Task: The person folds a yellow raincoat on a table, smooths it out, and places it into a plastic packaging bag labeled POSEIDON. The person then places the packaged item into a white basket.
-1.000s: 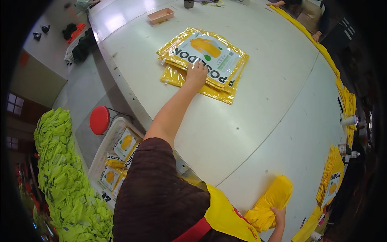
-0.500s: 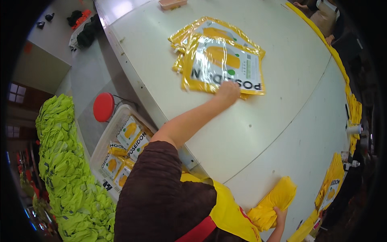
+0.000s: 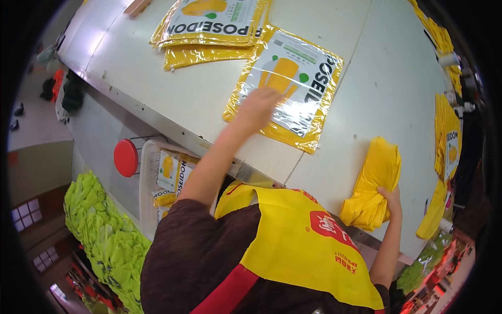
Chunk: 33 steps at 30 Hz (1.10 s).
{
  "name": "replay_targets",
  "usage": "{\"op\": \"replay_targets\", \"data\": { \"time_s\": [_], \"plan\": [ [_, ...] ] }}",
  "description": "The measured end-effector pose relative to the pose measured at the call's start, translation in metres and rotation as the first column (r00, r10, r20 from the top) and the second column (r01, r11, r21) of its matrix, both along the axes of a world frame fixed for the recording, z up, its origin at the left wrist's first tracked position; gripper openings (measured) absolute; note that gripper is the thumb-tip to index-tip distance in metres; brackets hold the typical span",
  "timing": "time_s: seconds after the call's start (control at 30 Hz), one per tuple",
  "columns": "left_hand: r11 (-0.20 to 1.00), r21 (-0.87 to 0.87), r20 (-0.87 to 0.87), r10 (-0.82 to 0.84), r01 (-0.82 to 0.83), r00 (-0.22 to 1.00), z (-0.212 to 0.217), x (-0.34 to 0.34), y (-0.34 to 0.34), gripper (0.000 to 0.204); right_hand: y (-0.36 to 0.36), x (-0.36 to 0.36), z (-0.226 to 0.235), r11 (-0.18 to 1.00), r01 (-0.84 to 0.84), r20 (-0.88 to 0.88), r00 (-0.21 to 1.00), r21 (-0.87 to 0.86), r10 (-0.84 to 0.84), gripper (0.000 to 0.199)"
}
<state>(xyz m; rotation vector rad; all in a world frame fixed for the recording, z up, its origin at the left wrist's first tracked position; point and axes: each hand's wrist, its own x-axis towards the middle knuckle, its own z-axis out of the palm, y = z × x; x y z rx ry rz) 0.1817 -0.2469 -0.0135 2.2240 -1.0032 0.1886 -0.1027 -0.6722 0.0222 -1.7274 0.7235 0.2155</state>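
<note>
In my right hand (image 3: 391, 201) is a folded yellow garment (image 3: 374, 175), held bunched with the fingers wrapped round its near part, at the right front of the table. My left hand (image 3: 260, 107) is closed on the near left side of a flat yellow-edged plastic bag (image 3: 293, 83); motion smears its fingers. Printed on the bag are a yellow garment and dark lettering. Farther left lies a stack of similar bags (image 3: 209, 31), its near edges uneven.
The white table (image 3: 334, 149) has a metal edge. Beyond it on the left are a white basket (image 3: 148, 180) of filled packages, a red stool (image 3: 126, 157) and a heap of lime-green garments (image 3: 104, 235). Yellow garments (image 3: 442, 136) lie along the right side.
One bag has come off the stack toward me and turned, with my left hand on it. My right hand still holds the folded garment. The view has shifted.
</note>
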Motion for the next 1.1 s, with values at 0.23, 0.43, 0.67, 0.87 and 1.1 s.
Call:
{"op": "replay_targets", "data": {
  "time_s": [0.23, 0.43, 0.67, 0.87, 1.1],
  "plan": [
    [0.939, 0.328, -0.007, -0.107, 0.103, 0.994, 0.012, -0.035, 0.078, 0.039, -0.001, 0.000, 0.000, 0.998, 0.046, -0.014, 0.999, 0.050, -0.045, 0.070],
    [0.926, 0.353, 0.084, -0.177, 0.137, 0.981, -0.008, -0.042, 0.061, 0.030, 0.008, 0.002, 0.007, 0.995, 0.045, -0.001, 0.999, 0.084, -0.045, 0.073],
    [0.939, 0.327, 0.218, -0.182, 0.104, 0.959, -0.016, -0.046, 0.052, 0.022, 0.009, 0.003, 0.009, 0.996, 0.059, -0.038, 0.998, 0.070, -0.057, 0.074],
    [0.942, 0.313, 0.270, -0.208, 0.118, 0.940, -0.019, -0.043, 0.052, 0.021, 0.008, 0.005, 0.011, 0.995, 0.072, -0.072, 0.995, 0.068, -0.067, 0.075],
    [0.944, 0.295, 0.265, -0.229, 0.147, 0.937, -0.020, -0.040, 0.050, 0.023, 0.002, 0.004, 0.006, 0.994, 0.087, -0.051, 0.995, 0.073, -0.084, 0.074]
  ]
}}
